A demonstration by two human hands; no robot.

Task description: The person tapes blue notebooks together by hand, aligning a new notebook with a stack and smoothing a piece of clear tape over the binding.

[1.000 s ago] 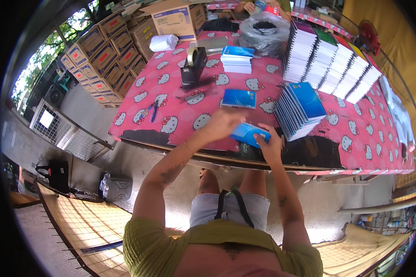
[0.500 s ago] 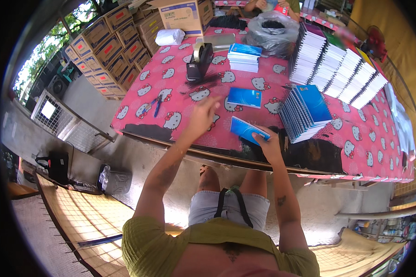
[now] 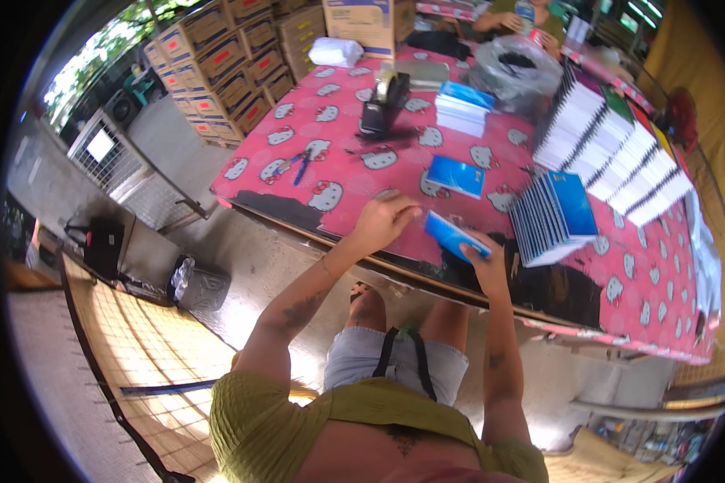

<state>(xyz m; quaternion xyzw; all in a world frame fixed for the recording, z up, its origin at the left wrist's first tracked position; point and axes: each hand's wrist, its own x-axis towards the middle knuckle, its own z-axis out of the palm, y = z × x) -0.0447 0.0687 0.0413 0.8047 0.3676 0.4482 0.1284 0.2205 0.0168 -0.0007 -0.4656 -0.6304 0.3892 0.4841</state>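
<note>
My right hand [image 3: 486, 259] grips a small blue notebook [image 3: 447, 233] by its right end, thumb on top, tilted above the near edge of the table. Close to the notebook's left end, my left hand [image 3: 383, 221] has thumb and fingertips pinched together; whatever is between them is too small to make out. Beyond lies a single blue notebook [image 3: 457, 176], flat on the pink cartoon-cat tablecloth [image 3: 346, 171]. To the right of my right hand stands a stack of blue spiral notebooks [image 3: 552, 217].
Farther back are a black tape dispenser [image 3: 384, 105], a pile of blue-covered notebooks [image 3: 464, 111] and a plastic bag [image 3: 517, 72]. Tall rows of spiral notebooks [image 3: 612, 153] fill the right. Pens [image 3: 302, 167] lie at left. Cartons [image 3: 221, 72] are stacked behind; a co-worker's hands [image 3: 532, 28] show opposite.
My left hand has come down and right to the held notebook's end, its fingers closing into a pinch. My right hand keeps its grip on the notebook. The whole view has shifted and tilted.
</note>
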